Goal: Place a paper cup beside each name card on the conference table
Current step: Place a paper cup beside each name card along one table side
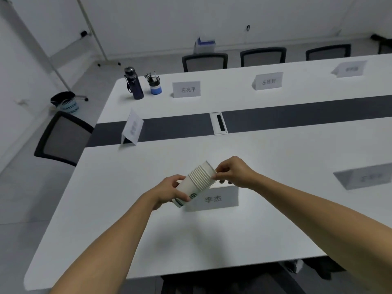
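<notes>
A stack of white paper cups (196,183) with a green logo lies tilted in the air above the white conference table (127,219). My left hand (169,190) grips its lower body. My right hand (232,174) pinches the rims at the stack's open upper end. Just behind and below the stack stands a white name card (214,199). More name cards stand at the right (364,177), at the table's left end (132,129), and along the far side (186,89) (268,81) (350,68). No cup stands beside any card.
A dark water bottle (134,83) and a blue pen holder (154,83) stand at the far left corner. A cable port (219,123) sits in the dark centre strip. Black chairs line the far side (204,61) and left end (63,137). A bin (64,101) stands on the floor.
</notes>
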Demonstrator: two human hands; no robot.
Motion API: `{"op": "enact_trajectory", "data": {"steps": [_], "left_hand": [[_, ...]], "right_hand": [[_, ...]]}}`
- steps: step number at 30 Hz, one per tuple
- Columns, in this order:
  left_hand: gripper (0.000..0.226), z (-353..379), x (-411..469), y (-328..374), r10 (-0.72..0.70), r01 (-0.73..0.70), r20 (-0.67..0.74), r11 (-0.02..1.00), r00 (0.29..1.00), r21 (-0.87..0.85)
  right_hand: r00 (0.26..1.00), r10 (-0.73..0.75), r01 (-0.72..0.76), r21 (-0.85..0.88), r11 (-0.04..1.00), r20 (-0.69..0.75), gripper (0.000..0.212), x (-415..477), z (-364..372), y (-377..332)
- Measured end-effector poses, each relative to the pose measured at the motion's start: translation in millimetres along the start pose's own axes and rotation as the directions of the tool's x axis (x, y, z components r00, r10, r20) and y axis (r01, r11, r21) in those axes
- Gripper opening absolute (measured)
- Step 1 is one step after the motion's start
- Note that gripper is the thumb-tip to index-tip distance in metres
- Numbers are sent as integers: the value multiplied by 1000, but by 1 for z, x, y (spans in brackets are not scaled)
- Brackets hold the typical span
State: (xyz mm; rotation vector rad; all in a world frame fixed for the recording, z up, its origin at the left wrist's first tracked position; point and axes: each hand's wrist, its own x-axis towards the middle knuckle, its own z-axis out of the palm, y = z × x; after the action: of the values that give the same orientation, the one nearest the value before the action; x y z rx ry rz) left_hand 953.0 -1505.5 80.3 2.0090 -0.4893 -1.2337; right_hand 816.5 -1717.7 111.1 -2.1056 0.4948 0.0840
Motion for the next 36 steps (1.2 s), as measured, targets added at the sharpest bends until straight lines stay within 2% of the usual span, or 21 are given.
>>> {"op": "enact_trajectory", "data": {"steps": [1,3,5,6,10,14,18,26,31,36], "left_hand": [[69,-6,5,-3,-7,7,-14,1000,1000,-18],[68,-17,13,-10,-26,21,-61,997,998,-76],[70,-29,23,-20,-59,44,-112,990,992,-135],[71,-35,29,-27,-83,62,-129,985,988,-158],[73,-43,43,-46,-134,102,-142,971,981,-215],[75,-45,48,-59,-145,112,-133,967,980,-230],[75,-45,49,-62,-142,104,-147,965,979,-240],[73,-28,48,-19,-42,12,-158,983,987,-185],[71,15,54,37,62,-73,-114,993,992,-96],[68,99,47,92,155,-156,-27,987,987,-30]], "right_hand": [[1000,19,-18,44,999,-23,16,10,-4,-1],[984,42,-32,59,998,-175,20,29,-11,1],[937,55,-89,-81,993,-345,21,52,-14,10],[927,48,-131,-199,971,-372,20,64,-11,16],[973,11,-154,-614,774,-230,21,91,20,51],[992,57,-123,-781,612,-112,21,98,49,75],[994,93,-101,-817,568,-58,21,97,58,85],[999,41,-38,-744,667,-15,42,74,32,89],[997,41,-76,-714,695,-67,37,25,-11,102],[982,69,-174,-686,706,-178,34,-62,-75,140]]}}
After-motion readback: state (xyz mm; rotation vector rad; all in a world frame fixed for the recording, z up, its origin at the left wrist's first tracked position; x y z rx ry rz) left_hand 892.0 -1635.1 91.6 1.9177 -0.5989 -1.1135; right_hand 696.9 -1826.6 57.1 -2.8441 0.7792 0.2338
